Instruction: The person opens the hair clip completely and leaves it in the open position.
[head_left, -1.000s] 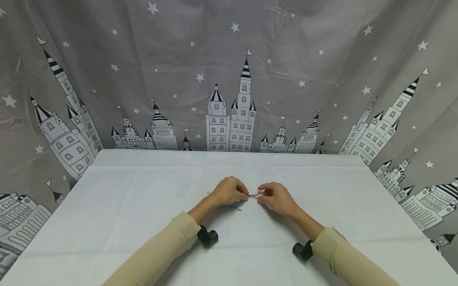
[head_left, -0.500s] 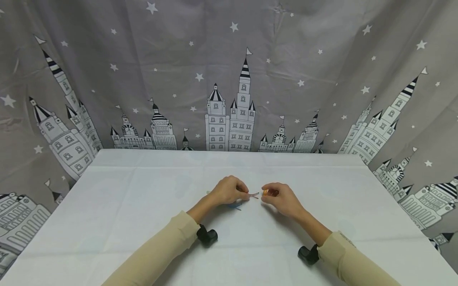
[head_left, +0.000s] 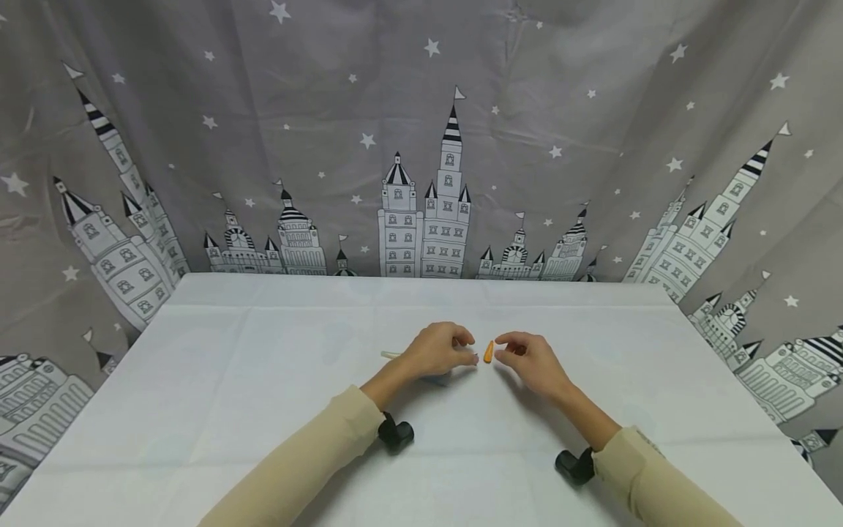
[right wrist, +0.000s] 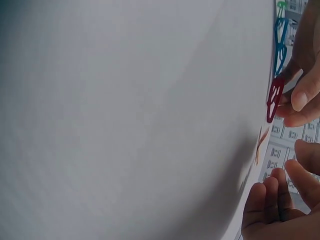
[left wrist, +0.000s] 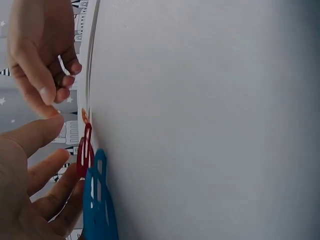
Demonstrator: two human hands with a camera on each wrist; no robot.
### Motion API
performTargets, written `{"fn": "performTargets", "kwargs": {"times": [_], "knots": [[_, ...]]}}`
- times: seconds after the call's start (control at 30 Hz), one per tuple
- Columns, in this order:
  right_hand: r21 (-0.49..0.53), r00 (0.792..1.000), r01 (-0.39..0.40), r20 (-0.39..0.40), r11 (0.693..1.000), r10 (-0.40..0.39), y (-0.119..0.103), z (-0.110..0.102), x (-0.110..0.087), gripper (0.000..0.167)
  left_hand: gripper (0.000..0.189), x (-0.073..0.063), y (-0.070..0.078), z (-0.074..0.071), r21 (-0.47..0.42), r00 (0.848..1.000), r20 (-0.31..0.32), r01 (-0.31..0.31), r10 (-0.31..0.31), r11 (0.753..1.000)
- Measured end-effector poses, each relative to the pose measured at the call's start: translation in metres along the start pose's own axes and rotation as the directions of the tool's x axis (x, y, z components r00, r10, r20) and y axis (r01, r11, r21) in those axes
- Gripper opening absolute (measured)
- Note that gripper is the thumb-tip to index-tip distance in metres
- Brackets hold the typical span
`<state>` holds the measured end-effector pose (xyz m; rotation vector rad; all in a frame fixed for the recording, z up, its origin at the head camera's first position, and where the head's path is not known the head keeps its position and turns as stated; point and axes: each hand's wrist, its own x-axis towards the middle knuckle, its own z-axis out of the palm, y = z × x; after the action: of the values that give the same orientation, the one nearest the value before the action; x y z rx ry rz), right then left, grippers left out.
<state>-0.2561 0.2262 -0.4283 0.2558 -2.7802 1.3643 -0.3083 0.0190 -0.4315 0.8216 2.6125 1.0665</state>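
A small orange hair clip (head_left: 489, 352) lies on the white tabletop between my two hands. My left hand (head_left: 435, 349) hovers at its left, thumb and fingers spread apart. Right by the left fingertips is a red snap hair clip (left wrist: 86, 152), mostly hidden under that hand in the head view. A blue snap hair clip (left wrist: 100, 200) lies nearer the left wrist, in line with the red one. To the right of the orange clip, my right hand (head_left: 532, 360) is held with loosely bent fingers and nothing between them, fingertips close to the clip.
Beyond the left wrist a pale strip (head_left: 390, 355) pokes out; a green clip (right wrist: 281, 6) shows past the blue one in the right wrist view. The white-covered table (head_left: 263, 410) ends at a grey castle-print curtain (head_left: 421, 146).
The left hand has let go of the red clip and moved slightly right. The right hand has set down the orange clip and drawn back to the right.
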Motion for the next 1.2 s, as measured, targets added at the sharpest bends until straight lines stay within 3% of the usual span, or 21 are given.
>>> {"fn": "performTargets", "kwargs": {"times": [0.33, 0.9, 1.2], "knots": [[-0.036, 1.000, -0.028, 0.006, 0.999, 0.028, 0.009, -0.003, 0.015, 0.024, 0.032, 0.010, 0.011, 0.013, 0.031, 0.999, -0.002, 0.032, -0.032, 0.999], [-0.219, 0.990, -0.022, 0.131, 0.975, 0.052, 0.011, 0.000, 0.026, 0.030, 0.034, 0.019, 0.017, 0.021, 0.128, 0.998, 0.001, 0.067, -0.068, 0.989], [-0.183, 0.993, -0.047, 0.097, 0.982, 0.066, 0.013, -0.003, 0.025, 0.020, 0.029, 0.023, 0.013, 0.022, 0.113, 0.998, -0.007, 0.060, -0.060, 0.992]]}}
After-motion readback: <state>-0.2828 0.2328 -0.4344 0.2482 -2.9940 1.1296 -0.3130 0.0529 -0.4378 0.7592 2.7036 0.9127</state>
